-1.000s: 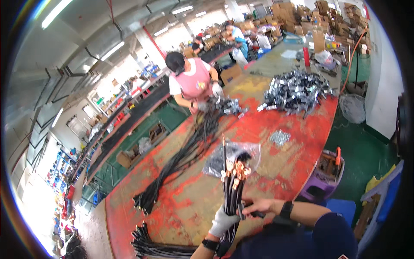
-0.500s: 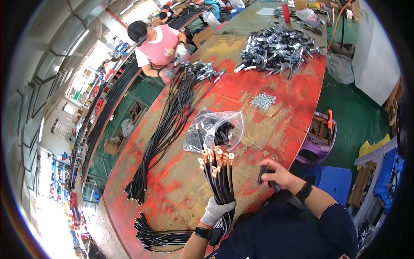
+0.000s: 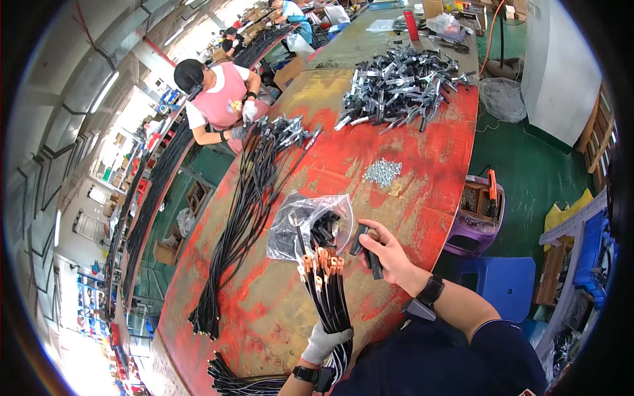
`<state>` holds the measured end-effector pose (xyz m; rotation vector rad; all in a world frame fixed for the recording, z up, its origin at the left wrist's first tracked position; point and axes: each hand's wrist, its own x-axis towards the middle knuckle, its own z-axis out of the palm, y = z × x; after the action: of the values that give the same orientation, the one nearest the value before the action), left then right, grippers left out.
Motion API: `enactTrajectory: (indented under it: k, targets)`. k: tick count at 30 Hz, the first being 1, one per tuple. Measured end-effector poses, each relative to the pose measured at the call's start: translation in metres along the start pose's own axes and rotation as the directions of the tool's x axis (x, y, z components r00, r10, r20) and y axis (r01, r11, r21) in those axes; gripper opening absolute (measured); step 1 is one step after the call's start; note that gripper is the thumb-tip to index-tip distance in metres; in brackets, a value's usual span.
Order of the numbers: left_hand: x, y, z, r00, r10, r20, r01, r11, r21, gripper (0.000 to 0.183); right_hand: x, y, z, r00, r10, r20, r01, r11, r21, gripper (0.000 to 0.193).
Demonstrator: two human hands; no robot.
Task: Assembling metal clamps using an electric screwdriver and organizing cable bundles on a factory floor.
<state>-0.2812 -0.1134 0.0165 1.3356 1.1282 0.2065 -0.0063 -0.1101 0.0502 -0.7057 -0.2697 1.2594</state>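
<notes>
In my gloved left hand [image 3: 327, 342], closed round it, a bundle of black cables [image 3: 333, 300] stands upright. Copper ring terminals [image 3: 323, 259] cap the cable ends; one cable rises above the others. My bare right hand [image 3: 393, 256], to the right of the terminals, is closed on short black sleeves [image 3: 375, 264]; at least two show. Just behind the terminals lies a clear plastic bag [image 3: 281, 232] with more small black pieces inside. The lower part of the bundle runs down past my left wrist.
Black cables [image 3: 228, 264] stretch along the table [image 3: 264, 323] at left, more lie at the near left. Beyond are small metal parts [image 3: 382, 173] and a heap of clamps [image 3: 396, 89]. A co-worker [image 3: 221, 99] handles cables across the table. A blue stool [image 3: 505, 284] stands at right.
My right hand has moved up and to the left with the black sleeves, closer to the bag and the terminals. The left hand still grips the cable bundle. The whole view has shifted slightly.
</notes>
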Motion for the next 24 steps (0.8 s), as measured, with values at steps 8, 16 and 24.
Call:
enactTrajectory:
  k: [8,16,24]
  targets:
    - [-0.003,0.016,0.005,0.996,-0.085,0.036,0.084,0.996,0.029,0.039,0.003,-0.008,0.014,0.997,0.061,0.049,-0.062,0.998,0.03,0.039]
    - [-0.001,0.02,0.004,0.998,-0.061,0.012,0.06,0.994,0.089,0.034,0.008,-0.03,-0.013,0.94,0.081,0.331,0.012,0.963,-0.268,0.038]
    - [0.004,0.025,0.011,0.997,-0.028,-0.074,0.026,0.999,-0.03,0.034,-0.01,0.033,-0.041,0.844,0.181,0.504,0.358,0.51,-0.782,0.048]
